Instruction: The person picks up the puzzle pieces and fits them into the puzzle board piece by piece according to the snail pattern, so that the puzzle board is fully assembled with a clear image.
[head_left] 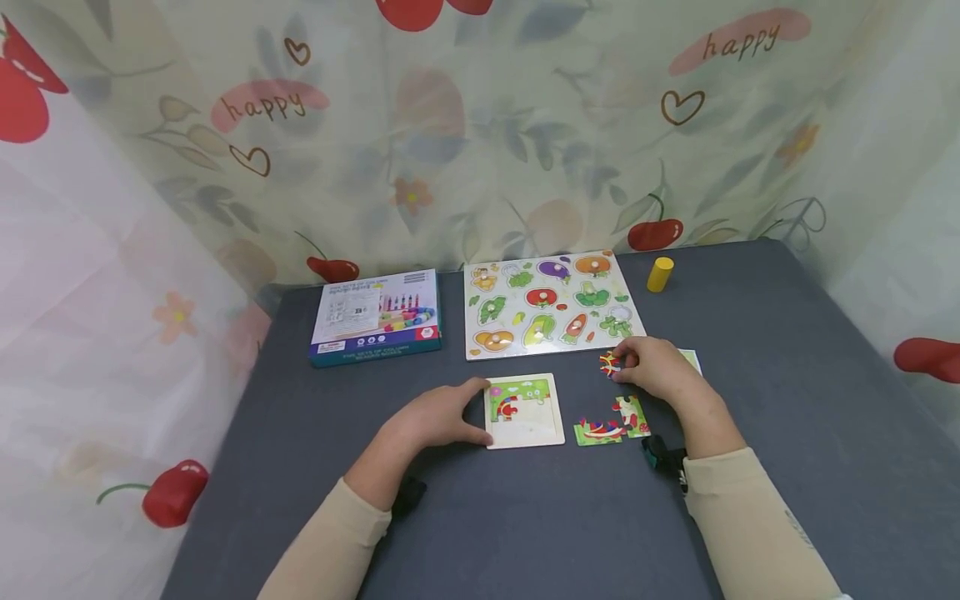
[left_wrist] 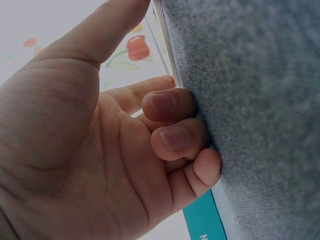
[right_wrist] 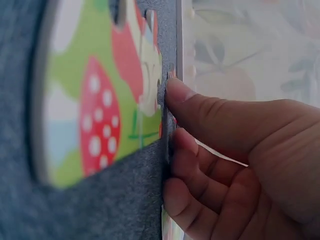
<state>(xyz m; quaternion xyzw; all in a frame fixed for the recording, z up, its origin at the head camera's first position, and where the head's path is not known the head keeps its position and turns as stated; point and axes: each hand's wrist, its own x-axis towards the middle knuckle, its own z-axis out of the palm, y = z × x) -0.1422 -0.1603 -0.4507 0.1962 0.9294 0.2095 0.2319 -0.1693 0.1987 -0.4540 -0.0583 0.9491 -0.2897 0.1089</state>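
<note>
My left hand [head_left: 442,414] holds the left side of a small square wooden puzzle board [head_left: 534,423], thumb by the lower corner and forefinger by the upper one. Joined pieces line the board's top and upper left; its lower right is bare. In the left wrist view the other fingers [left_wrist: 175,137] curl against the cloth. Just right of the board, my right hand [head_left: 660,367] pinches a red and yellow jigsaw piece [head_left: 609,364] low over the table. Loose pieces [head_left: 598,432] lie below that hand, one with a white-dotted red shape [right_wrist: 100,112] in the right wrist view.
Behind the hands lies a vegetable peg puzzle [head_left: 517,310], with a flat box [head_left: 375,321] to its left. A yellow cylinder [head_left: 660,275] stands at the back right. Another flat piece [head_left: 691,359] is partly hidden behind the right hand. A printed curtain [head_left: 487,150] hangs behind the table.
</note>
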